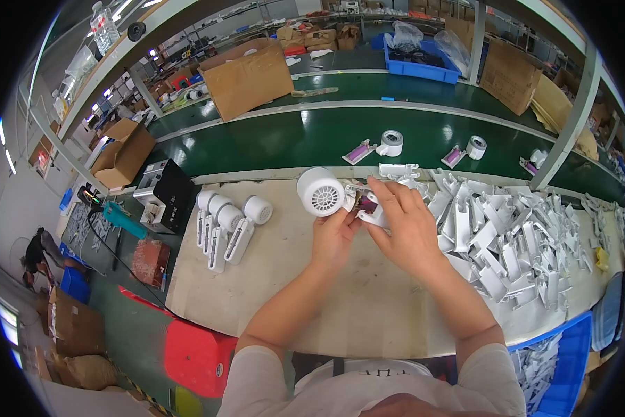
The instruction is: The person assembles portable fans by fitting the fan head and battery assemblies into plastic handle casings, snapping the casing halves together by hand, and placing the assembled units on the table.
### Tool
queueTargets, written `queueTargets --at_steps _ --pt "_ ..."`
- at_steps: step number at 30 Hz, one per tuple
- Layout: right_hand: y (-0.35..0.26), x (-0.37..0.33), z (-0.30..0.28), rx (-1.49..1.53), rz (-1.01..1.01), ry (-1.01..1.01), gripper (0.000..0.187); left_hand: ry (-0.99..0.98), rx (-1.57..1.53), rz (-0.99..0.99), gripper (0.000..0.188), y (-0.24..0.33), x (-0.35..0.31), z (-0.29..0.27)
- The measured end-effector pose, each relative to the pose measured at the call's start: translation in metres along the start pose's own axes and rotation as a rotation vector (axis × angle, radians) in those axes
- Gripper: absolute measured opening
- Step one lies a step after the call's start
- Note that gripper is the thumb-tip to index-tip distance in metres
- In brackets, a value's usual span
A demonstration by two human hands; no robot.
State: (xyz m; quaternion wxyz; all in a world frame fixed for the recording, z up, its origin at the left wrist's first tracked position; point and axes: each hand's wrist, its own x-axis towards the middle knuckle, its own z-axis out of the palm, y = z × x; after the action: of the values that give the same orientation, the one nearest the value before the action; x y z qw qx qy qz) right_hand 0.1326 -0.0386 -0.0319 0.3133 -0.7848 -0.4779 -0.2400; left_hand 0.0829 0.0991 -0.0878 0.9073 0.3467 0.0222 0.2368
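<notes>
In front of my chest is a white handheld fan (pixel 323 192) with a round grille, its handle pointing right and a dark, purplish inside showing. My left hand (pixel 333 240) closes on it from below, just under the fan head. Around the handle's right end, my right hand (pixel 408 221) has its fingers bent and grips a white piece there; whether it is a separate cover I cannot tell. My fingers hide part of the handle. To the right lies a heap of white plastic handle shells (pixel 493 233). Several white fans with handles (pixel 230 217) lie in a group at the left.
On the green conveyor (pixel 257 147) beyond the bench lie fan units with purple cells (pixel 359 151). A black box-shaped device (pixel 165 198) and a teal electric screwdriver (pixel 123 221) are at the left. A blue bin (pixel 582 361) stands lower right, a red stool (pixel 195 356) lower left.
</notes>
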Motion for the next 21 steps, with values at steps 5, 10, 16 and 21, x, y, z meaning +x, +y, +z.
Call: queueTargets --at_steps 5,10,16,21 --pt "-0.001 0.002 0.009 -0.014 -0.018 0.057 0.068 -0.016 0.002 -0.035 0.03 -0.006 -0.005 0.006" --pt "-0.002 -0.001 0.01 -0.075 -0.038 0.058 0.07 -0.038 0.018 0.008 0.031 -0.014 -0.008 0.002" --pt "0.003 -0.003 0.024 -0.003 -0.05 0.09 0.068 0.038 0.113 0.138 0.036 -0.02 -0.015 0.013" --pt "-0.004 0.006 0.002 0.09 -0.021 0.023 0.069 0.11 0.082 0.248 0.041 -0.003 -0.014 0.018"
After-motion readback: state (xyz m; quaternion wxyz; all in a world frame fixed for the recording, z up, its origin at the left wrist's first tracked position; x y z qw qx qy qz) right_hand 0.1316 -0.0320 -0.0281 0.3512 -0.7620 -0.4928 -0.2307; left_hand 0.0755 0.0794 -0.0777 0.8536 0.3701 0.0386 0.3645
